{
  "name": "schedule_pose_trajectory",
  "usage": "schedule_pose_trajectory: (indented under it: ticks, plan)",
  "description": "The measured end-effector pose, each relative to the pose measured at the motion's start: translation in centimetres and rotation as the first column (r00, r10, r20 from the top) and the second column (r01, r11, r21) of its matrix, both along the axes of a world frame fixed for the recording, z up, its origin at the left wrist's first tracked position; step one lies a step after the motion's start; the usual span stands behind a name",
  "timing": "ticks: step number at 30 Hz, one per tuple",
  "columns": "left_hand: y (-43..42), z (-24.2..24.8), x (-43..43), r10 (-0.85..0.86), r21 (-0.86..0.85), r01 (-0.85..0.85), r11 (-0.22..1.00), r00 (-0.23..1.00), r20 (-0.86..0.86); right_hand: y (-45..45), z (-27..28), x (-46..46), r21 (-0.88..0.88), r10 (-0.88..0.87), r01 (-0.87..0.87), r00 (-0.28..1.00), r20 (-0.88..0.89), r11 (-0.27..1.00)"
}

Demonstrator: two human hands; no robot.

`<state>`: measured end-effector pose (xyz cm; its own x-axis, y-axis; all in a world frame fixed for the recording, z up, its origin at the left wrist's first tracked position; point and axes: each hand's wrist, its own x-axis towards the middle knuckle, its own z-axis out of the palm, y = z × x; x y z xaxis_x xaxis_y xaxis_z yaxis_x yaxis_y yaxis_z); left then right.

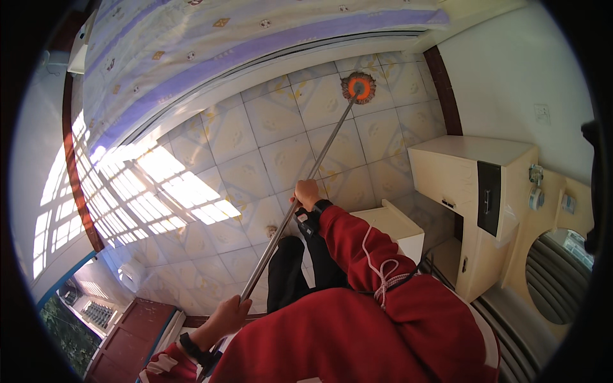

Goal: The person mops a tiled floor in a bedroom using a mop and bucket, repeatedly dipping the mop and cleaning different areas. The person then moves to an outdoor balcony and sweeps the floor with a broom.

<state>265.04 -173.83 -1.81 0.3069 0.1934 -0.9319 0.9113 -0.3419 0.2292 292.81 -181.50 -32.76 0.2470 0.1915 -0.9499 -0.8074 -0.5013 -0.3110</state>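
Both of my hands grip the metal handle [331, 139] of a mop, which runs slantwise from the lower left to the upper right. My right hand [306, 191] is closed around the middle of the pole. Lower down, near its end, my left hand [225, 313] wraps the pole close to my body. At the far end the round mop head [358, 88], with an orange disc and brownish fringe, rests on the tiled floor [282, 115]. It lies a little out from the base of the bed. Each wrist wears a black strap.
A bed with a purple-striped sheet [230, 52] runs along the far side. To the right stand a cream cabinet [445, 167], a low cream stool or box [397, 230] and a dresser with an oval mirror [558, 277]. A dark red door [129, 340] is at lower left.
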Motion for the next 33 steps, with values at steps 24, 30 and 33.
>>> schedule_pose_trajectory:
  ticks: [24, 30, 33]
  plan:
    - [-5.2, -2.9, -6.7, 0.271, 0.052, -0.271, 0.961, 0.962, -0.007, 2.2, -0.4, -1.5, 0.168, 0.265, -0.325, 0.916, 0.301, 0.931]
    - [-4.6, -4.5, 6.9, 0.269, -0.064, -0.273, 0.960, 0.961, -0.064, -0.3, -7.3, 9.2, -0.276, 0.712, -0.857, 0.140, 0.688, 0.435]
    - [-3.6, -4.7, 13.8, 0.198, -0.101, -0.205, 0.974, 0.978, -0.071, -3.5, -8.4, 14.4, -0.062, 0.546, -0.607, 0.660, 0.516, 0.792]
